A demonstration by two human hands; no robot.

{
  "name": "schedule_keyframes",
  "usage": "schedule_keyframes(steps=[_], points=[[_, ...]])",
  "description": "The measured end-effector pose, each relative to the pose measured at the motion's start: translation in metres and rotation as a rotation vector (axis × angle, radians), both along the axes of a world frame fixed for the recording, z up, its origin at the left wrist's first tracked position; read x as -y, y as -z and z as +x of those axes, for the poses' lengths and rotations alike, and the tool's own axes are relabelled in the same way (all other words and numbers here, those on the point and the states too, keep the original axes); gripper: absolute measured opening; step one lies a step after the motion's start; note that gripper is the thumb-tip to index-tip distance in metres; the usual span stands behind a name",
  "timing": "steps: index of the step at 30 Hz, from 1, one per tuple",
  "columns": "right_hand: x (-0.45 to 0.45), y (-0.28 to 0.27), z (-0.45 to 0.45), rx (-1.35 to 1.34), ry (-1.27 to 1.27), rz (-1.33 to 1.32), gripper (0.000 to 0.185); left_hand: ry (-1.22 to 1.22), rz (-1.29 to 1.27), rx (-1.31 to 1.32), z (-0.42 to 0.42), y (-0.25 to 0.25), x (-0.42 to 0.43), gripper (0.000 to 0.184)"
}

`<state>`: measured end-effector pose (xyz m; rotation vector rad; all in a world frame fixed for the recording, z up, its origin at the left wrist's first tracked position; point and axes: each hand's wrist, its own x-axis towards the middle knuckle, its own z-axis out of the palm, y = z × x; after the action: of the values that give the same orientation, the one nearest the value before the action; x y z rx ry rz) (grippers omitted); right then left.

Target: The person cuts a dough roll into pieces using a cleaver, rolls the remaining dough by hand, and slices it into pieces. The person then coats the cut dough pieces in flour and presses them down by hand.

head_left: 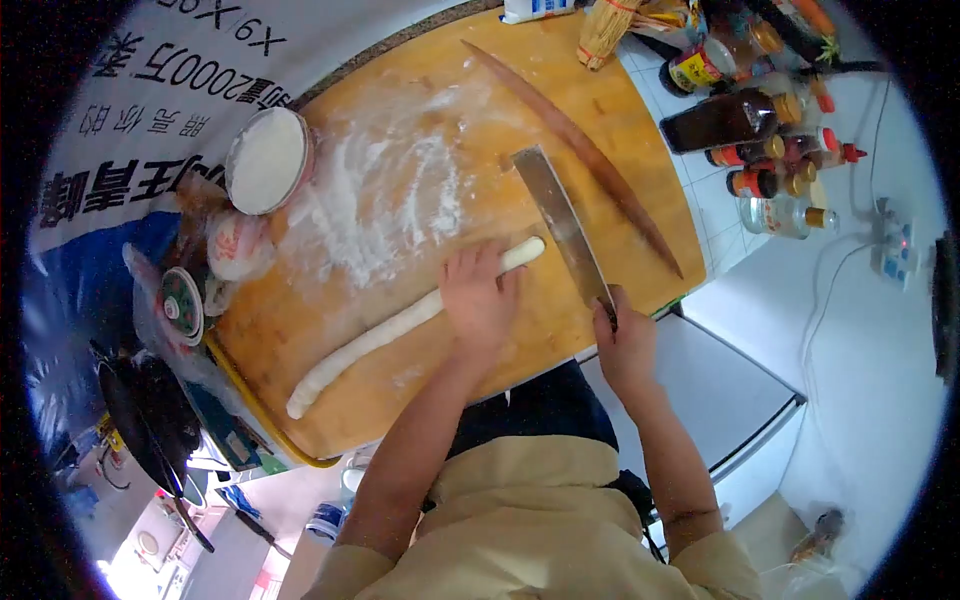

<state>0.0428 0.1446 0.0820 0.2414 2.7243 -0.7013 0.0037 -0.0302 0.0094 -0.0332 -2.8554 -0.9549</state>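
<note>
A long white dough rope (pixel 372 340) lies aslant on the floured wooden board (pixel 625 110). My left hand (pixel 480 297) rests over it near its right end, fingers curled down around it, and a short tip sticks out beyond them. In my right hand (pixel 627 345) is the handle of a kitchen knife (pixel 560 222) with a broad, straight blade. The blade points away from me, a little right of the dough tip and apart from it. Farther right lies a long tapered rolling pin (pixel 585 150). Loose flour (pixel 385 195) is spread across the board's middle.
At the board's left edge stand a bowl of flour (pixel 268 160), a plastic bag (pixel 240 245) and a lidded pot (pixel 183 305). Sauce bottles (pixel 720 122) crowd the tiled ledge at right. A straw brush (pixel 605 30) lies at the far edge. A dark wok (pixel 140 425) is at lower left.
</note>
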Motion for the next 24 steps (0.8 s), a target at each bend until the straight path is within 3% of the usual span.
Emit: schedule_keyframes(steps=[5, 11, 17, 24], points=[[0.005, -0.012, 0.010, 0.123, 0.078, -0.050, 0.020, -0.063, 0.067, -0.008, -0.004, 0.003, 0.016, 0.023], [0.013, -0.013, 0.015, 0.045, 0.043, -0.092, 0.018, -0.083, 0.105, -0.040, -0.012, 0.008, 0.022, 0.021], [0.016, -0.009, 0.013, 0.013, -0.086, -0.008, 0.022, -0.096, 0.182, 0.042, -0.015, 0.009, 0.023, 0.021], [0.024, -0.005, 0.008, 0.085, -0.141, 0.079, 0.026, 0.002, 0.148, -0.058, -0.018, 0.017, 0.027, 0.021]])
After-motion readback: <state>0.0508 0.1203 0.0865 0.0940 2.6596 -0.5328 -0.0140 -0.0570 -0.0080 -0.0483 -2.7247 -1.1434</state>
